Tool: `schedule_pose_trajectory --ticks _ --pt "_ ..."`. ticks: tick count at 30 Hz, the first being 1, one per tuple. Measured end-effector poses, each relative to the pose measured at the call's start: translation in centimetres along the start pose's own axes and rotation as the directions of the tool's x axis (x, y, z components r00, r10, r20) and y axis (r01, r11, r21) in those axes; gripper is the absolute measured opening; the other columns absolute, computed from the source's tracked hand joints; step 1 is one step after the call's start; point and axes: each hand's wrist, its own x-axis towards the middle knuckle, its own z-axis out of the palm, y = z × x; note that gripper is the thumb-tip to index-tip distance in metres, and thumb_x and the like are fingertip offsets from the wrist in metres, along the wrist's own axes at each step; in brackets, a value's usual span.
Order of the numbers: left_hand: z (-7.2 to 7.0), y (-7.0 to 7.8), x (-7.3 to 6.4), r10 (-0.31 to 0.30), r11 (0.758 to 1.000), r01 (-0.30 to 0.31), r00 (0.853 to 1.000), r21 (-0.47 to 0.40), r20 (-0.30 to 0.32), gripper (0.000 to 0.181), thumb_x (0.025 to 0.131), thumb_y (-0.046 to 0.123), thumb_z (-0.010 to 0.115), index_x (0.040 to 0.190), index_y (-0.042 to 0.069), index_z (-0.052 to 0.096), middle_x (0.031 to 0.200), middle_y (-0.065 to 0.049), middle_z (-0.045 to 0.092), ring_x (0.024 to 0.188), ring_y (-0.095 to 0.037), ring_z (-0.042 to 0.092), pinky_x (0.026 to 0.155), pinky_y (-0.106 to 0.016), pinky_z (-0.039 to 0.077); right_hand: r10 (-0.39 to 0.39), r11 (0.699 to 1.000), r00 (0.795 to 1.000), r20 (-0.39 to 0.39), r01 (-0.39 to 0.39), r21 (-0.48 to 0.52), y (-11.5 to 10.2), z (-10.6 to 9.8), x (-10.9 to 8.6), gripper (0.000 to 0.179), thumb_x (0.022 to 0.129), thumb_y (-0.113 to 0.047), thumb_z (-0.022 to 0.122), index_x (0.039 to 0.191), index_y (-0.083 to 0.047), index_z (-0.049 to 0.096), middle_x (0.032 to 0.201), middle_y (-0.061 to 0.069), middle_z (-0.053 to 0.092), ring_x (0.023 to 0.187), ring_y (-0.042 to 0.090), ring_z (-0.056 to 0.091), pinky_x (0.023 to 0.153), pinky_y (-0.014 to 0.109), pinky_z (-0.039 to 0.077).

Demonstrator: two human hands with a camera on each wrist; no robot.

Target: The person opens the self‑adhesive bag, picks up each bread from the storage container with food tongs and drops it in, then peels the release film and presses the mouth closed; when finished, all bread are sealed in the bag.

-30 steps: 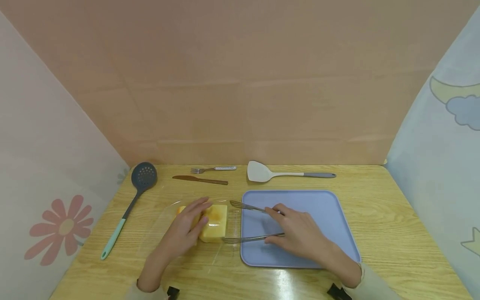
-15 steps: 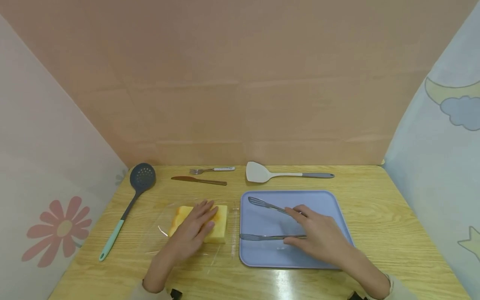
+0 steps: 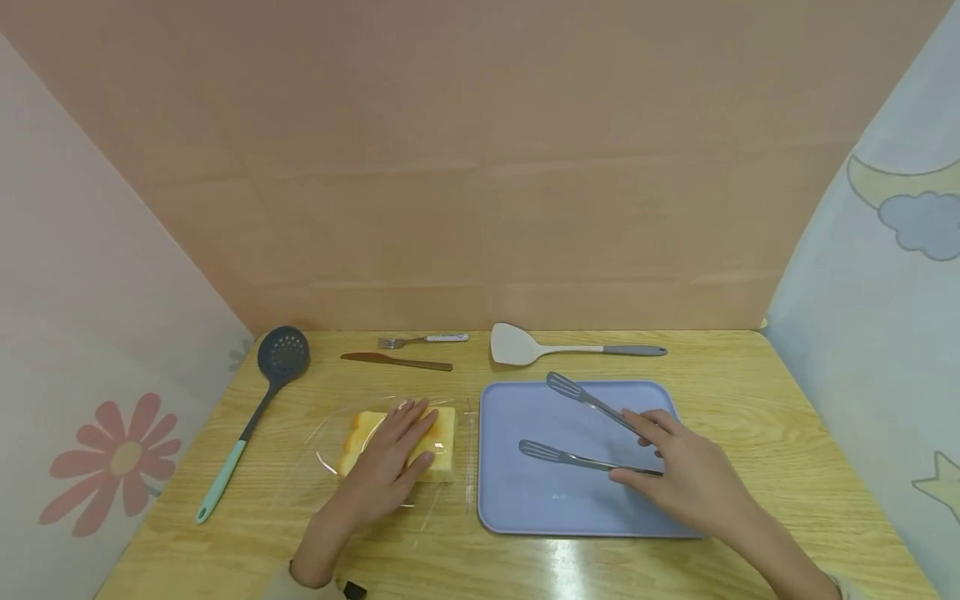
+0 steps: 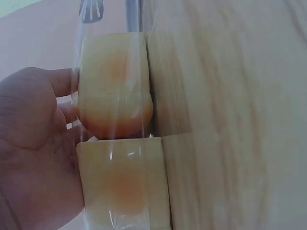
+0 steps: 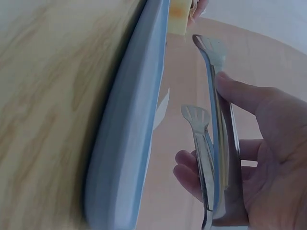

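My left hand (image 3: 382, 462) lies with fairly straight fingers on top of yellow bread (image 3: 444, 437) with browned patches, over clear plastic packaging (image 3: 469, 467). From the left wrist view, two blocks of the bread (image 4: 115, 67) show behind the plastic, my palm beside them. My right hand (image 3: 690, 471) holds metal tongs (image 3: 594, 403) above the blue tray (image 3: 555, 512), thumb on one arm and fingers on the other. The slotted tips of the tongs (image 5: 211, 50) are spread apart, with nothing between them in the right wrist view.
A slotted skimmer (image 3: 283, 354) with a mint handle lies at the left. Toward the back are a fork (image 3: 405, 342), a brown knife (image 3: 397, 362) and a white turner (image 3: 516, 344) with a grey handle. A beige wall (image 3: 480, 208) rises behind the table.
My right hand has drawn the tongs rightward from beside the bread to over the tray, tips spread. My left hand has moved slightly right and flattened onto the bread's top.
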Motion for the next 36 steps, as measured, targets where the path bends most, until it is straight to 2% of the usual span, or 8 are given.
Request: schedule_pose_trajectory --ticks 4,8,15,20,25,27,31,36 --pt "0.1 0.0 0.0 0.010 1.000 -0.010 1.000 -0.005 -0.009 0.052 0.115 0.022 0.059 0.162 0.000 0.053 0.173 -0.024 0.042 0.161 -0.053 0.034 0.130 -0.071 0.023 0.049 0.999 0.999 0.006 -0.049 0.023 0.9 -0.3 -0.6 0.093 0.084 -0.050 0.097 0.154 0.001 0.062 0.127 0.010 0.072 0.087 0.018 0.074 0.067 0.038 0.059" --pt "0.1 -0.1 0.0 0.014 1.000 -0.014 1.000 -0.018 -0.012 0.052 0.115 0.022 0.060 0.161 -0.001 0.053 0.173 -0.024 0.043 0.161 -0.054 0.034 0.133 -0.067 0.021 0.109 0.994 0.994 0.004 -0.109 0.027 1.8 -0.6 -1.2 0.097 0.087 -0.050 0.095 0.155 0.007 0.057 0.126 0.015 0.071 0.088 0.022 0.075 0.067 0.041 0.059" --pt "0.0 -0.1 0.0 0.018 0.999 -0.019 1.000 -0.047 -0.016 0.052 0.114 0.020 0.061 0.160 -0.001 0.054 0.172 -0.025 0.043 0.160 -0.055 0.034 0.135 -0.063 0.018 0.156 0.988 0.986 -0.055 -0.156 0.011 3.0 -1.4 -2.0 0.089 0.088 -0.046 0.095 0.152 0.007 0.061 0.113 0.006 0.068 0.086 0.020 0.068 0.063 0.033 0.050" --pt "-0.1 -0.1 0.1 0.010 0.996 -0.011 1.000 -0.086 -0.008 0.052 0.114 0.020 0.061 0.161 -0.001 0.053 0.173 -0.023 0.042 0.160 -0.056 0.033 0.133 -0.068 0.017 0.207 0.978 0.976 -0.060 -0.206 0.027 4.5 -2.1 -2.7 0.082 0.088 -0.043 0.095 0.148 0.004 0.064 0.114 0.010 0.069 0.088 0.028 0.075 0.067 0.042 0.055" --pt "-0.2 -0.3 0.1 -0.008 0.994 0.009 1.000 -0.107 0.011 0.053 0.114 0.022 0.061 0.162 -0.001 0.052 0.174 -0.023 0.040 0.161 -0.056 0.031 0.133 -0.070 0.016 0.270 0.963 0.958 -0.096 -0.269 0.025 6.4 -2.8 -3.5 0.074 0.088 -0.041 0.096 0.141 0.003 0.068 0.110 0.014 0.071 0.087 0.028 0.068 0.068 0.041 0.049" --pt "-0.1 -0.3 0.1 -0.012 0.994 0.013 1.000 -0.111 0.015 0.053 0.114 0.022 0.061 0.162 0.000 0.052 0.174 -0.023 0.040 0.161 -0.056 0.030 0.133 -0.069 0.015 0.298 0.954 0.949 -0.103 -0.298 0.021 7.2 -3.0 -3.8 0.073 0.089 -0.042 0.095 0.139 0.005 0.068 0.110 0.020 0.071 0.088 0.032 0.066 0.069 0.042 0.048" --pt "-0.1 -0.3 0.1 -0.010 0.993 0.012 1.000 -0.115 0.015 0.053 0.114 0.021 0.061 0.162 0.000 0.052 0.174 -0.024 0.040 0.162 -0.056 0.030 0.133 -0.069 0.015 0.369 0.929 0.924 -0.097 -0.371 -0.005 8.7 -3.7 -4.5 0.077 0.092 -0.046 0.090 0.138 0.011 0.066 0.112 0.034 0.069 0.090 0.041 0.066 0.067 0.044 0.047" --pt "-0.1 -0.3 0.1 -0.007 0.993 0.009 1.000 -0.119 0.012 0.053 0.114 0.021 0.062 0.162 0.000 0.052 0.173 -0.026 0.041 0.161 -0.056 0.031 0.132 -0.071 0.016 0.430 0.901 0.899 -0.081 -0.433 -0.030 10.4 -4.2 -5.4 0.084 0.096 -0.050 0.085 0.139 0.018 0.060 0.107 0.034 0.069 0.088 0.044 0.064 0.065 0.045 0.046"
